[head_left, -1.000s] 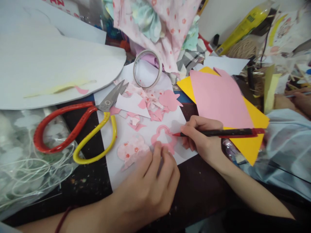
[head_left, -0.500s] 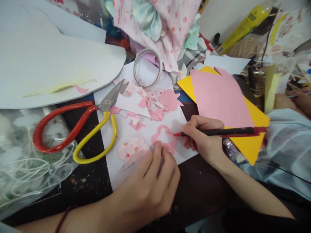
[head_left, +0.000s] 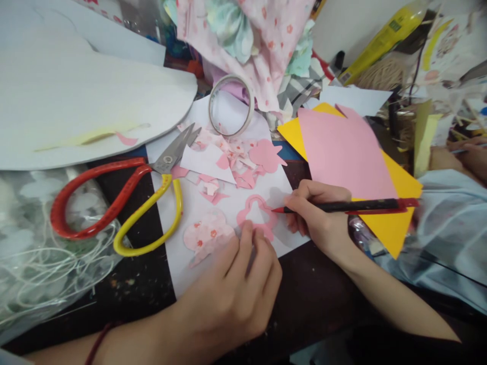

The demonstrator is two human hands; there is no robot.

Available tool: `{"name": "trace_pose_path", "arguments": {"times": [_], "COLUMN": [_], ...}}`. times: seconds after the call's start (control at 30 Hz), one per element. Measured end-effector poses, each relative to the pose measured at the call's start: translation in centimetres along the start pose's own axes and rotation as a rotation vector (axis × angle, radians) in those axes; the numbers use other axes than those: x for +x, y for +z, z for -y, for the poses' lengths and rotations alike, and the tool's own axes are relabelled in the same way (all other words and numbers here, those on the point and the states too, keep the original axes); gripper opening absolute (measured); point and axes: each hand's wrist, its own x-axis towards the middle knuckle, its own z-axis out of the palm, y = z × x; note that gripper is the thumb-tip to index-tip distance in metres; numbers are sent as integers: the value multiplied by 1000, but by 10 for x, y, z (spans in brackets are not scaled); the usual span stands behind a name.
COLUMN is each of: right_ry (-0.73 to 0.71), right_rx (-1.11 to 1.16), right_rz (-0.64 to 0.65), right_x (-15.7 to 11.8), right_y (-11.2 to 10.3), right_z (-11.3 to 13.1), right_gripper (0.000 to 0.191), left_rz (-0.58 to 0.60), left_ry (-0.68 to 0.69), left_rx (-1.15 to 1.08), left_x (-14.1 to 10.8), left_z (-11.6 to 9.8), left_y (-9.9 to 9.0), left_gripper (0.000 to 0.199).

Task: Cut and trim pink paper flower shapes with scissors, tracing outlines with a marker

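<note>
Fingertips of my left hand [head_left: 236, 289] press a pink paper cutout [head_left: 272, 223], a rounded shape with a hollow middle, against a white sheet [head_left: 281, 238]. Its lower part is hidden under the fingers. My right hand [head_left: 315, 210] is closed around a black and red pen [head_left: 353, 206], whose red tip meets the cutout's right edge. Beside my left hand lies a cloud-like floral cutout [head_left: 207, 233], partly covered by it. Scissors [head_left: 167, 161] with one red and one yellow handle lie spread at the left. Pink scraps [head_left: 243, 162] are heaped on the sheet.
A tape roll [head_left: 250, 109] stands behind the scraps. Pink paper [head_left: 342, 152] overlaps yellow paper [head_left: 399, 233] at right. A white board [head_left: 95, 91] and a plastic bag with white cords [head_left: 57, 279] occupy the left. Another person's hand [head_left: 474, 154] shows at far right.
</note>
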Motion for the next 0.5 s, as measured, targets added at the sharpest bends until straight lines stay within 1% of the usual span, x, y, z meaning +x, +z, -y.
{"name": "trace_pose_path", "arguments": {"times": [0.5], "right_ry": [5], "right_rx": [-5], "right_rz": [-4], "right_x": [-1], "right_y": [-1], "right_z": [0], "right_gripper": [32], "left_rz": [10], "left_ry": [6], "left_rx": [-10], "left_x": [1], "left_z": [-1], "left_y": [0], "left_gripper": [39]}}
